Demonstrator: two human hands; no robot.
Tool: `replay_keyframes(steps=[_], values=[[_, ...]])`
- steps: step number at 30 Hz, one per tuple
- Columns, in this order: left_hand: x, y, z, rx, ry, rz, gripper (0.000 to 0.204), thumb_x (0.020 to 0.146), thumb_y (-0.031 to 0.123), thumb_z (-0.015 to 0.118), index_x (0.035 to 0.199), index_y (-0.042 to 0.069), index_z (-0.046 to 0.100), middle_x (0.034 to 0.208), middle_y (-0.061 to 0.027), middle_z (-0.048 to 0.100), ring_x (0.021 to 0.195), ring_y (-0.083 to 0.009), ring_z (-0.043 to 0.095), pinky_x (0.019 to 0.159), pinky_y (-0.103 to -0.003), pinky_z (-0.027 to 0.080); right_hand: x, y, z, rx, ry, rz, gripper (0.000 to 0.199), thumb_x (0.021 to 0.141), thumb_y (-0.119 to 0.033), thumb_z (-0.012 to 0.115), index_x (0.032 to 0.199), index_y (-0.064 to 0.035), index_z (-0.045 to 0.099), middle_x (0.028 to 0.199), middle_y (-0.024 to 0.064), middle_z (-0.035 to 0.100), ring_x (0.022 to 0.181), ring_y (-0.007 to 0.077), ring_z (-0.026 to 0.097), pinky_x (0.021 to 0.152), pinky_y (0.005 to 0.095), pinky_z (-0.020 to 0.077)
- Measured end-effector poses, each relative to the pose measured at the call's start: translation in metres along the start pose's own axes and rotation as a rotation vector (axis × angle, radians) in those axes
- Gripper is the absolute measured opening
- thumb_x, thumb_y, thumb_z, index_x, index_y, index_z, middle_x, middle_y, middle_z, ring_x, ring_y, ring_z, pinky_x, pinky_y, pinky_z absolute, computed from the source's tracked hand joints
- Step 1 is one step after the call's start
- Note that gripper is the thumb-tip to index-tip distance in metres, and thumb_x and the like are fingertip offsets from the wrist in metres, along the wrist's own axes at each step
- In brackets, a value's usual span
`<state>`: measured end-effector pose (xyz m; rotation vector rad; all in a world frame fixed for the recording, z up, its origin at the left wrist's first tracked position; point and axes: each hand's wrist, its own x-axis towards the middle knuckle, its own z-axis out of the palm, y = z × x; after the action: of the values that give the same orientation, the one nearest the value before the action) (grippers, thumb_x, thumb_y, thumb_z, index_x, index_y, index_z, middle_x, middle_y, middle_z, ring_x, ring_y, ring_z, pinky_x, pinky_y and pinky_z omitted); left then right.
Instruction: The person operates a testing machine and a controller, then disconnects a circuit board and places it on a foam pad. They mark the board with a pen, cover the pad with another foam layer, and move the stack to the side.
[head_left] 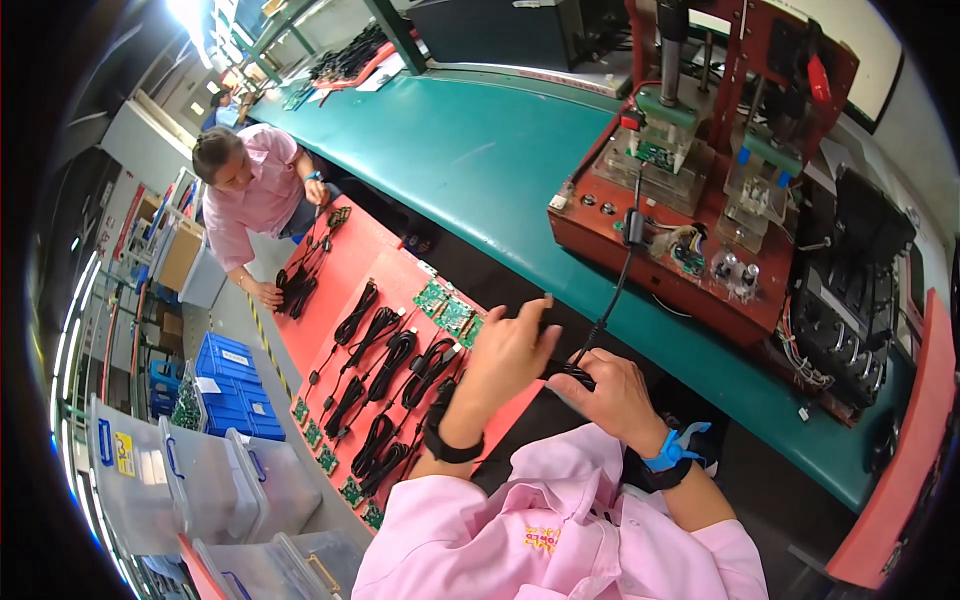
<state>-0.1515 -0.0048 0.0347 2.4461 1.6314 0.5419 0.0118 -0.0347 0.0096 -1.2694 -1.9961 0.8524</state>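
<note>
My right hand [618, 398] is closed around a coiled black cable [570, 374] in front of my chest. From it the cable runs up past a black cylindrical bead [634, 227] into a red test fixture [620, 240]. A small green circuit board [656, 155] sits in the fixture, beneath its press head. My left hand [508, 350] is raised beside the coil, its fingers apart and nothing visible in them. Below and left of it, several bundled black cables [392, 365] and green circuit boards [450, 310] lie on a red-topped table [335, 300].
A co-worker in a pink shirt [262, 180] handles black cables at the red table's far end. A green workbench [480, 150] stretches across the back. Blue crates [235, 385] and clear plastic bins [200, 480] stand at left. A black open case [850, 270] is right of the fixture.
</note>
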Motion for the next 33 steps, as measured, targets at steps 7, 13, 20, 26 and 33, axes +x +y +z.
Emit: replay_keyframes(steps=[7, 13, 20, 26, 33], values=[[0.002, 0.005, 0.008, -0.994, 0.392, -0.261, 0.018, 0.087, 0.006, 0.044, 0.103, -0.001, 0.044, 0.081, -0.0125, 0.06, 0.067, -0.0218, 0.062, 0.063, -0.029, 0.049, 0.014, 0.001, 0.009, 0.214, 0.313, 0.003, 0.024, 0.078, -0.012, 0.052, 0.097, 0.0025, 0.056, 0.089, 0.0134, 0.057, 0.074, 0.0226, 0.057, 0.067, 0.0299, 0.0457], [0.003, -0.008, 0.017, -1.309, 0.587, -0.231, 0.017, 0.089, 0.008, 0.041, 0.103, -0.002, 0.044, 0.088, -0.0126, 0.057, 0.07, -0.024, 0.061, 0.064, -0.03, 0.05, 0.017, -0.007, 0.014, 0.867, 0.317, 0.247, 0.034, 0.075, -0.004, 0.048, 0.107, 0.0045, 0.051, 0.102, 0.0118, 0.054, 0.086, 0.0163, 0.055, 0.079, 0.0269, 0.0446], [0.015, -0.017, 0.023, -1.518, 0.639, -0.298, 0.018, 0.089, 0.008, 0.04, 0.103, -0.003, 0.043, 0.083, -0.0118, 0.057, 0.065, -0.0221, 0.061, 0.063, -0.029, 0.05, 0.026, 0.003, -0.001, 1.269, 0.217, 0.252, 0.044, 0.066, 0.005, 0.047, 0.11, 0.0049, 0.05, 0.11, 0.0119, 0.052, 0.096, 0.0147, 0.052, 0.085, 0.0256, 0.0423], [0.038, -0.02, 0.016, -1.527, 0.442, -0.268, 0.02, 0.089, 0.011, 0.041, 0.102, -0.003, 0.043, 0.079, -0.0112, 0.056, 0.057, -0.019, 0.058, 0.056, -0.026, 0.048, 0.028, 0.011, -0.02, 1.203, 0.135, 0.134, 0.05, 0.059, 0.01, 0.048, 0.108, 0.0039, 0.054, 0.112, 0.0121, 0.054, 0.103, 0.0163, 0.049, 0.086, 0.022, 0.0371], [0.025, -0.02, 0.007, -1.557, 0.551, -0.242, 0.02, 0.09, 0.018, 0.043, 0.102, 0.002, 0.044, 0.075, -0.0096, 0.056, 0.051, -0.0162, 0.055, 0.047, -0.024, 0.045, 0.023, 0.013, -0.007, 1.367, -0.007, 0.073, 0.043, 0.069, 0.0, 0.048, 0.112, 0.0049, 0.049, 0.125, 0.0187, 0.042, 0.112, 0.0264, 0.045, 0.093, 0.0363, 0.0374]])
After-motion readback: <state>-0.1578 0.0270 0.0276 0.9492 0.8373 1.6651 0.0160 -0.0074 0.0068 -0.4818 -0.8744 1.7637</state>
